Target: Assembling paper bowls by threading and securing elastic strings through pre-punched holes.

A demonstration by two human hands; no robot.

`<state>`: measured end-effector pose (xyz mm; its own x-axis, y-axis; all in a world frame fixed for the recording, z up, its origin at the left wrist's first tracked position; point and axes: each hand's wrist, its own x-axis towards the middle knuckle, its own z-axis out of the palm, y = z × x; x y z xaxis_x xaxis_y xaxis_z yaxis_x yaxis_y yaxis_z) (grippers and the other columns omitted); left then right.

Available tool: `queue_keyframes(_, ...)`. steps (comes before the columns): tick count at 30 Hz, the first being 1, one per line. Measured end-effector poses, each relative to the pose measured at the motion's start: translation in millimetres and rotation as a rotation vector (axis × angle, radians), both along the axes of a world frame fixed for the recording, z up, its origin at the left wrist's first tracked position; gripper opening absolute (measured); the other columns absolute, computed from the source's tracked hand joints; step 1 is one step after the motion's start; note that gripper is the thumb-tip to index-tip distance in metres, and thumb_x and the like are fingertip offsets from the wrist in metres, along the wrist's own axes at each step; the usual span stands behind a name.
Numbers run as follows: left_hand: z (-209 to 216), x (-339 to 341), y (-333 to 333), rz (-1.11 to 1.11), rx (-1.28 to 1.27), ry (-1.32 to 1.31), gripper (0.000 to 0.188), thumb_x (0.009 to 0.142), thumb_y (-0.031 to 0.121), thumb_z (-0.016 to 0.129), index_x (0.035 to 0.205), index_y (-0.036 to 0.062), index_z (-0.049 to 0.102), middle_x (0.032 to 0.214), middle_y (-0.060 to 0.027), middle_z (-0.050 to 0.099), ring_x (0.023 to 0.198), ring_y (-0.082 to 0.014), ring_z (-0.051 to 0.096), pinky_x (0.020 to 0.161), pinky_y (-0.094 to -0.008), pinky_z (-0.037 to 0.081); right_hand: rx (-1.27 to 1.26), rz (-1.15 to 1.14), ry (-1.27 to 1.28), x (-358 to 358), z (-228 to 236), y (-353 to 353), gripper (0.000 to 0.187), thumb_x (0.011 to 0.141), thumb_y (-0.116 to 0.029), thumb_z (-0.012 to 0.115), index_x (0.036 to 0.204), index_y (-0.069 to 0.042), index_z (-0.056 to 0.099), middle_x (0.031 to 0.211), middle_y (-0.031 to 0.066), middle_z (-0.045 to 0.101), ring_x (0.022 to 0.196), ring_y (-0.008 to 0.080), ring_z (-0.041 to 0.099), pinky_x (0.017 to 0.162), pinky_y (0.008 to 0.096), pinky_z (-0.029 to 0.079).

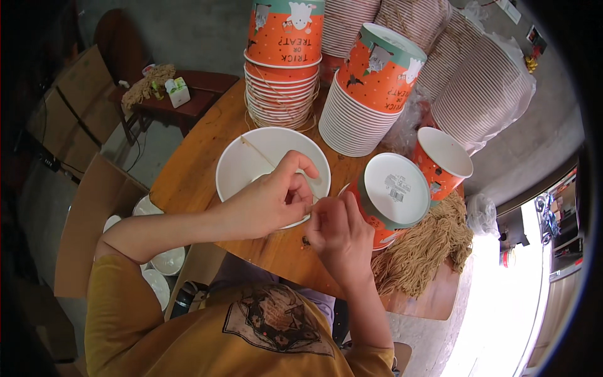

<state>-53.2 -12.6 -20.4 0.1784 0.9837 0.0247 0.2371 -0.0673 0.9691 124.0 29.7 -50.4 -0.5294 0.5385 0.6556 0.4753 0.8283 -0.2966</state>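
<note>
A white paper bucket [251, 160] stands open on the round wooden table [195, 176], with a thin tan cord running across its inside. My left hand [273, 198] rests over the bucket's near rim, thumb and fingers pinched on the cord. Right beside it, my right hand [339, 235] pinches the same cord at the rim. An orange printed bucket [389, 191] lies on its side against my right hand, its white bottom facing up.
Two tall stacks of orange printed buckets [286, 56] [370, 88] stand behind, with bagged stacks [483, 88] further back. Another orange bucket [443, 157] lies at right. A heap of tan cords [421, 251] lies on the table's right. White buckets [166, 261] sit in a cardboard box at left.
</note>
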Motion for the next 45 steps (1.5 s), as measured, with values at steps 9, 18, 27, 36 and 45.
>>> queue_keyframes(9,-1,-2,0,0.003,0.039,0.008,0.037,0.089,-0.002,0.056,0.116,0.008,0.033,0.086,-0.0014,0.056,0.076,-0.0066,0.051,0.075,-0.0247,0.042,-1.065,0.241,0.459,5,-1,3,0.012,0.084,-0.004,0.066,0.091,-0.002,0.056,0.079,0.0031,0.055,0.062,0.0114,0.058,0.055,0.0251,0.048)
queue_keyframes(18,1,-1,1,-0.015,0.066,0.003,0.036,0.088,-0.003,0.055,0.115,0.0074,0.034,0.086,-0.002,0.055,0.074,-0.007,0.051,0.072,-0.0244,0.043,-0.556,0.074,0.266,-3,4,-7,0.011,0.084,-0.005,0.067,0.089,-0.004,0.058,0.074,0.0,0.053,0.06,0.0099,0.056,0.053,0.0234,0.045)
queue_keyframes(27,1,-3,-2,-0.014,0.113,0.042,0.035,0.088,-0.004,0.055,0.113,0.0074,0.034,0.085,-0.0012,0.054,0.072,-0.0064,0.05,0.07,-0.0241,0.042,-1.611,0.311,0.723,9,10,1,0.008,0.092,-0.015,0.06,0.095,-0.008,0.059,0.072,-0.0076,0.05,0.054,-0.0009,0.038,0.046,0.0171,0.029)
queue_keyframes(36,0,-3,-2,-0.03,0.109,0.03,0.033,0.088,-0.002,0.055,0.112,0.0073,0.035,0.086,-0.001,0.055,0.073,-0.0064,0.049,0.071,-0.0243,0.042,-1.258,0.313,0.655,11,-1,-5,0.01,0.094,-0.015,0.06,0.094,-0.005,0.059,0.076,-0.0069,0.052,0.061,0.0,0.043,0.053,0.0167,0.035)
queue_keyframes(45,2,-1,-1,-0.032,0.064,0.044,0.033,0.089,-0.002,0.056,0.113,0.0071,0.035,0.085,-0.0009,0.054,0.074,-0.007,0.049,0.072,-0.0246,0.042,-0.667,0.163,0.473,1,-10,-11,0.013,0.085,-0.001,0.069,0.094,-0.001,0.06,0.079,0.0003,0.056,0.066,0.0054,0.054,0.058,0.0206,0.044)
